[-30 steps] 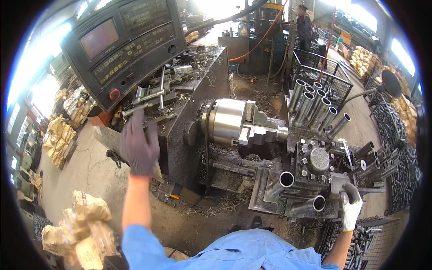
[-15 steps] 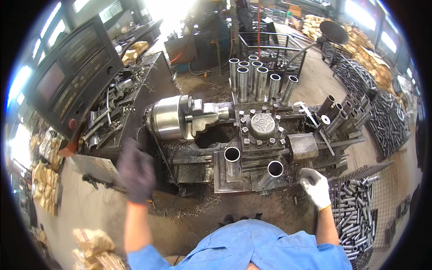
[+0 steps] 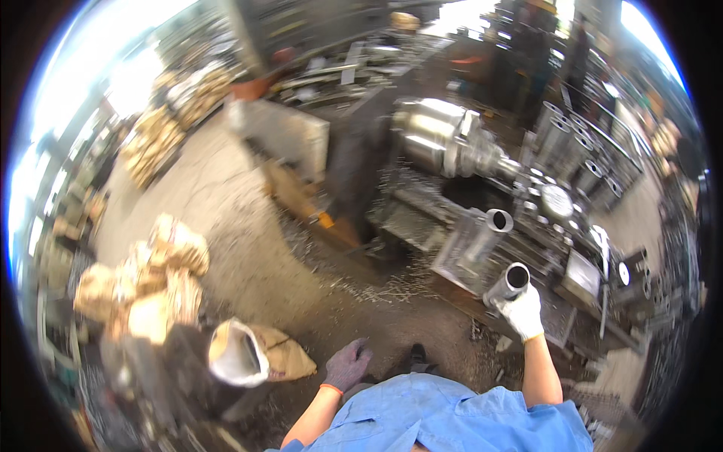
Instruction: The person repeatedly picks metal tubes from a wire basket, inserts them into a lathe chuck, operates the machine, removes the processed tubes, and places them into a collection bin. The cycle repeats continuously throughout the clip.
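Note:
My right hand (image 3: 521, 315), in a white glove, is closed around the lower part of a short metal tube (image 3: 506, 285) at the front of the lathe. A second metal tube (image 3: 486, 237) stands upright on the machine's plate, just beyond the held one. Low in front of my body is my left hand (image 3: 348, 364), in a dark glove with an orange cuff. Its fingers are loosely bent, apart, with nothing seen in them. The lathe chuck (image 3: 431, 135) and the round-topped tool post (image 3: 557, 202) lie farther off, smeared by motion.
An open paper sack (image 3: 282, 352) with a white lining stands on the floor at lower left, beside stacked brown paper bundles (image 3: 162, 264). More tubes (image 3: 557, 135) stand behind the tool post. A metal panel (image 3: 290, 139) juts out left of the lathe. Metal shavings litter the floor.
The view has swung left, so the machine sits farther right and the sack shows. My right hand has taken hold of the nearer tube. My left hand has dropped from beside the chuck toward my body.

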The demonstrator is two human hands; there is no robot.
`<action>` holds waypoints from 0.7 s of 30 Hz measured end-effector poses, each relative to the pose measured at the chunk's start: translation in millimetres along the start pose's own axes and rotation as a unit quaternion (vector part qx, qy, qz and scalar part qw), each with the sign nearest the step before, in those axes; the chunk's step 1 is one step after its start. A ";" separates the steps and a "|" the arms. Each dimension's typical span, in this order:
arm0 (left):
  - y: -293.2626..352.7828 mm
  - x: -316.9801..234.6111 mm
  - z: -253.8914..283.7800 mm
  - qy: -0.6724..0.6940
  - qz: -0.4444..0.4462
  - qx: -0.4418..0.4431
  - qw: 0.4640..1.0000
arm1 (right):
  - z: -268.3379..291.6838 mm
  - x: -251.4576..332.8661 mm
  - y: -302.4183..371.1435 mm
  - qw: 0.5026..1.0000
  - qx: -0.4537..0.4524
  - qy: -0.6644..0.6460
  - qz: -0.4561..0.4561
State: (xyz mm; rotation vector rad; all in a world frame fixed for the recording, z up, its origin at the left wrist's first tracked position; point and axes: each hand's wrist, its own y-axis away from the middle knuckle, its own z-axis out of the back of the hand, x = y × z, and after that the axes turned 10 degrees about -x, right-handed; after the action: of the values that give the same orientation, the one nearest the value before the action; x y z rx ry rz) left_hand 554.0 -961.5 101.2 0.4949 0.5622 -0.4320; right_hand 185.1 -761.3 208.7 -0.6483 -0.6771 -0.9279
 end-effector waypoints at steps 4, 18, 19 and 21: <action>69.9 61.6 15.1 0.044 0.050 -0.104 0.992 | -79.3 72.6 41.6 0.982 0.143 -0.070 0.103; 460.2 260.5 -42.0 0.199 0.567 -0.626 0.497 | -288.4 339.1 436.6 0.443 0.708 -0.059 0.547; 480.7 258.5 -60.1 0.182 0.611 -0.651 0.412 | -289.9 353.0 464.5 0.397 0.729 -0.143 0.540; 513.9 243.6 -98.4 0.335 0.485 -0.806 0.048 | -293.7 381.5 517.6 0.324 0.721 -0.167 0.589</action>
State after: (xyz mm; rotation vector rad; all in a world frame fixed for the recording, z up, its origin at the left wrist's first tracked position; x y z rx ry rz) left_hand 963.9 -558.5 48.9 -1.4127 1.0076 1.9913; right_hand 869.8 -937.0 209.1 0.4829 -0.8267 1.3565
